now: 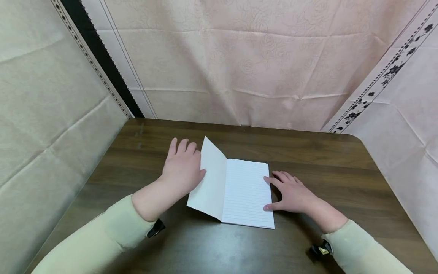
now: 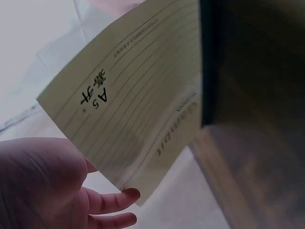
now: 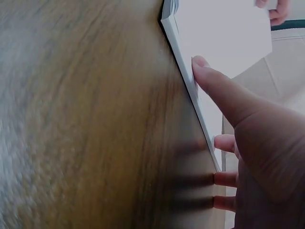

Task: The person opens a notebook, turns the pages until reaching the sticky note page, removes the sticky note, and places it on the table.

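Note:
A notebook (image 1: 248, 192) lies open on the wooden table, its lined page facing up on the right. The front cover (image 1: 210, 182) stands tilted up on the left side; its pale outer face with lines and printed characters fills much of the left wrist view. My left hand (image 1: 181, 167) holds the cover's outer edge, thumb on the inner side and fingers (image 2: 114, 201) on the printed side. My right hand (image 1: 292, 194) rests at the notebook's right edge, with thumb and index fingertip touching the page margin. The other right fingers (image 3: 225, 179) reach down beside the edge.
The dark brown wooden table (image 1: 164, 251) has a far edge meeting a pale patterned cloth (image 1: 219, 76). More cloth hangs at the left (image 1: 44, 114) and right, the right one with a black floral border (image 1: 390, 72).

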Demonstrator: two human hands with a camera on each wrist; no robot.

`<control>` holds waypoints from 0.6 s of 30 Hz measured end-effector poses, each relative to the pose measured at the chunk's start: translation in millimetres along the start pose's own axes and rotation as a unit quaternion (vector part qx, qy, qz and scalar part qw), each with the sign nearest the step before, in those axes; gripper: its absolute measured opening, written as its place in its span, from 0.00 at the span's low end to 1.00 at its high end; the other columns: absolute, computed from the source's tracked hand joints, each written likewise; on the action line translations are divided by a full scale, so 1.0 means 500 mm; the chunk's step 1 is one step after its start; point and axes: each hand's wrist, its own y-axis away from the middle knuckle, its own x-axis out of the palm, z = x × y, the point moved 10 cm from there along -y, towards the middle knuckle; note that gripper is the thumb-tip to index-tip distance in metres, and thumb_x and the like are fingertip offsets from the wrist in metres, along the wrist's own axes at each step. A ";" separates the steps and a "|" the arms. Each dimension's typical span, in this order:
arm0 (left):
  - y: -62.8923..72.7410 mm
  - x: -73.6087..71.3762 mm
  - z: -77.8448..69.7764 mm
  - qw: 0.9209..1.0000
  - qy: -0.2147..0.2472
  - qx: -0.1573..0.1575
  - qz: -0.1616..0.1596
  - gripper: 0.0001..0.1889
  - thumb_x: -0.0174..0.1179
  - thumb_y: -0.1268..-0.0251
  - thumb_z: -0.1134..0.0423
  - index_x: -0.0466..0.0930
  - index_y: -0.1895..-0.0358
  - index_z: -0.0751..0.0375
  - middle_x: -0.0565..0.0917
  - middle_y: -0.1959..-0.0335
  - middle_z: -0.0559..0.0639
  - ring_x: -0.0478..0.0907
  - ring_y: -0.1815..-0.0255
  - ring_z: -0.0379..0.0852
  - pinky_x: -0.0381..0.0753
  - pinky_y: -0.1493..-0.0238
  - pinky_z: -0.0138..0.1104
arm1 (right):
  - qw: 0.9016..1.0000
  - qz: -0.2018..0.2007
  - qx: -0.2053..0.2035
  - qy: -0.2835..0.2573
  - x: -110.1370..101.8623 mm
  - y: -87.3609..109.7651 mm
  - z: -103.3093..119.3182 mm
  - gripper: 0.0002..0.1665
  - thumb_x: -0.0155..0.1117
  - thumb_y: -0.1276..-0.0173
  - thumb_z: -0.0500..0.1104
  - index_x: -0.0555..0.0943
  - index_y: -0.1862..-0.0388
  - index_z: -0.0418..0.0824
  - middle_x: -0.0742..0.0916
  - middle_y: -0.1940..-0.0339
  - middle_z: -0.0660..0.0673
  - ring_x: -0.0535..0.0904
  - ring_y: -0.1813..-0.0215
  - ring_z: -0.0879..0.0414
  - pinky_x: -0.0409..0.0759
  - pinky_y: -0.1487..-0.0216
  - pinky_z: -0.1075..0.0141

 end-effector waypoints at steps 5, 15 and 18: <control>0.013 0.043 0.037 1.000 0.010 -0.018 0.012 0.31 0.63 0.37 0.42 0.79 0.43 0.66 0.72 0.35 0.61 0.57 0.28 0.63 0.42 0.26 0.58 | 1.000 -0.005 0.000 0.002 -0.002 0.000 0.002 0.64 0.61 0.52 0.83 0.64 0.23 0.50 0.64 0.24 0.35 0.56 0.25 0.33 0.54 0.33 0.29; 0.040 0.153 0.083 0.996 0.052 -0.042 0.064 0.28 0.60 0.33 0.43 0.82 0.50 0.68 0.75 0.41 0.65 0.63 0.33 0.67 0.47 0.29 0.62 | 1.000 0.000 0.002 -0.003 -0.001 0.001 0.006 0.63 0.61 0.51 0.83 0.62 0.22 0.52 0.63 0.24 0.35 0.55 0.24 0.33 0.53 0.33 0.30; 0.044 0.176 0.085 0.994 0.060 -0.042 0.077 0.27 0.59 0.33 0.42 0.83 0.52 0.67 0.75 0.40 0.65 0.64 0.33 0.67 0.48 0.29 0.62 | 1.000 0.002 0.002 -0.001 0.001 0.000 0.005 0.63 0.61 0.51 0.83 0.62 0.22 0.52 0.63 0.23 0.35 0.55 0.24 0.33 0.53 0.33 0.30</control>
